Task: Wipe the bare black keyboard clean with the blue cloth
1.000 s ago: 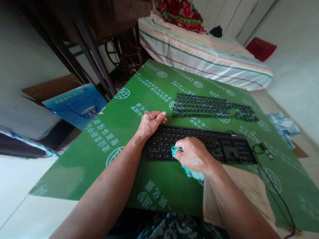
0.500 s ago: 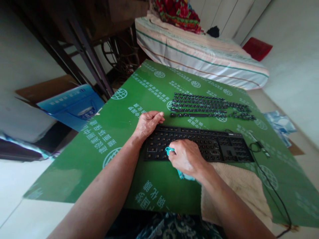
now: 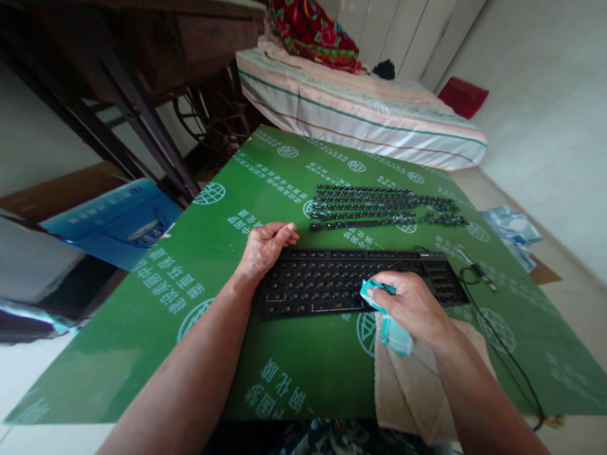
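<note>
A black keyboard (image 3: 310,278) with its keycaps off lies across the green tabletop, its switches exposed. At its far left corner, my left hand (image 3: 270,248) is closed, fingers curled against the edge and the lower ones partly hidden. My right hand (image 3: 410,300) grips a crumpled turquoise and white cloth (image 3: 397,336) over the keyboard's near edge, right of the middle; one end of the cloth hangs down. Under my right wrist is a beige towel (image 3: 403,395), folded at the table's near side. Behind the keyboard, the loose black keycaps (image 3: 363,223) sit in several rows.
A black cable (image 3: 505,354) curves down the table's right side. A thin tool (image 3: 478,268) lies beside the keyboard's right end. Beyond the green table (image 3: 227,246) stands a bed (image 3: 360,120). A blue box (image 3: 114,221) is at the left, below a dark wooden stand (image 3: 137,120).
My right hand has moved right along the keyboard with the cloth, uncovering the switches in the middle. My left hand stays at the far left corner. The view has shifted slightly.
</note>
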Tool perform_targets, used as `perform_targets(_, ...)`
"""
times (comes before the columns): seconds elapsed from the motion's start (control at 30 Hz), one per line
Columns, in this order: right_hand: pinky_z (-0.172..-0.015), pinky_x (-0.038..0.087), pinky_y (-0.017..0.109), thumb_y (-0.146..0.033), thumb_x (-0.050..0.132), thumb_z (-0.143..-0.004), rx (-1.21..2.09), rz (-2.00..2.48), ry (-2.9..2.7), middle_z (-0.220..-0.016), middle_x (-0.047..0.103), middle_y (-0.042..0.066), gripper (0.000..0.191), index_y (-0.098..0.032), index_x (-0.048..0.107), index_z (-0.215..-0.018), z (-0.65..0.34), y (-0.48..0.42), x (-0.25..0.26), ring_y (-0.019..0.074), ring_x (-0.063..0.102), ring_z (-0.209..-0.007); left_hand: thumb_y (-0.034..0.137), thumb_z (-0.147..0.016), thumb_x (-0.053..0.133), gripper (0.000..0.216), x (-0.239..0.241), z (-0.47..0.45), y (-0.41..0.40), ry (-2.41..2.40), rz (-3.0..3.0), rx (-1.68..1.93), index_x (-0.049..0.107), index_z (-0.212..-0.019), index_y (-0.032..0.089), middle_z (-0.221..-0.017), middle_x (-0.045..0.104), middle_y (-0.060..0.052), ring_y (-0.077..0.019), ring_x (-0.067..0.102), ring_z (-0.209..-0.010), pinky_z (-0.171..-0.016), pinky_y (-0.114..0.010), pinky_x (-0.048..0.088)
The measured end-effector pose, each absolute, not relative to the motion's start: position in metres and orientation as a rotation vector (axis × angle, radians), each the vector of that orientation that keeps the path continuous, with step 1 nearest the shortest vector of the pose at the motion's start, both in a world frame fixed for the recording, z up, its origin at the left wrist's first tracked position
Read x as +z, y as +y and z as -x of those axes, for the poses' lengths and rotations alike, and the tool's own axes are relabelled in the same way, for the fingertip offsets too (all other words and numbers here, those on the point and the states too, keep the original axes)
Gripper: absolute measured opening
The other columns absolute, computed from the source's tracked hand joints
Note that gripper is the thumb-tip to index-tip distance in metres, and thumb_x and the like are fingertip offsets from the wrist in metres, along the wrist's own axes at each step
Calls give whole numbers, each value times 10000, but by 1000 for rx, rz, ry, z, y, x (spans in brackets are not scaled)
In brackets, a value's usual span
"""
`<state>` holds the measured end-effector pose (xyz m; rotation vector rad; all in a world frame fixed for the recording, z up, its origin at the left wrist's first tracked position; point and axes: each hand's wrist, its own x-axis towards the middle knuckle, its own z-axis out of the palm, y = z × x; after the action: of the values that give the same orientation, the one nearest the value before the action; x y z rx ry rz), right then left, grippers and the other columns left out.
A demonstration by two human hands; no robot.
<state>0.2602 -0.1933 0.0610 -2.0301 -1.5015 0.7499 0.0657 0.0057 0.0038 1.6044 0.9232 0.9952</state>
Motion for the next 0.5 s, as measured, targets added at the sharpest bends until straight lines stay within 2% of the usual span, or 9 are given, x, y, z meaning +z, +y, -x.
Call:
perform_targets(0.2,-503,245,219,-290,481,-802,783,2026,-1515,-527,378,-68,236,-182,494,-592,-262,-201,53,89,358,-520,541,-723,640,369,4,-64,6,954,-1573,999,694,-743,176,-698,713,-41,-140,650,-632,-634,-254,524)
perform_targets(0.5,-533,273,223,-282,465,-801,740,1989,-1443,-550,425,-52,238,-186,476,-583,-278,-221,46,103,408,-559,535,-707,632,391,14,-65,6,1056,-1509,1021,676,-777,153,-721,718,-67,-168,670,-645,-620,-281,548)
